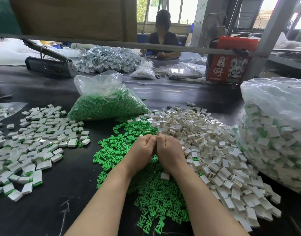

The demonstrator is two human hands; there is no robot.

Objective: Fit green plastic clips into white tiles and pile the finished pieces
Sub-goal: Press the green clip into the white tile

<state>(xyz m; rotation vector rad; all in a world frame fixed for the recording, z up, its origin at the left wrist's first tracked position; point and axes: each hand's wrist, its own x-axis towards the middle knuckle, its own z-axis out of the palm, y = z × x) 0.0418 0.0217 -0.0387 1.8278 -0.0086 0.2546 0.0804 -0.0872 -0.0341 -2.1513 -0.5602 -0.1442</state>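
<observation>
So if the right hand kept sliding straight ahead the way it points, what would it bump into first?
Probably the loose white tiles just past the right hand's knuckles, at the edge of the green clips; depth is hard to judge.

two hands (154,150), three tile heaps (214,150), two bags (105,99)

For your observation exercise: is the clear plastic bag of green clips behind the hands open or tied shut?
Open. The clear plastic bag of green clips has a loose, untied mouth standing up.
</observation>
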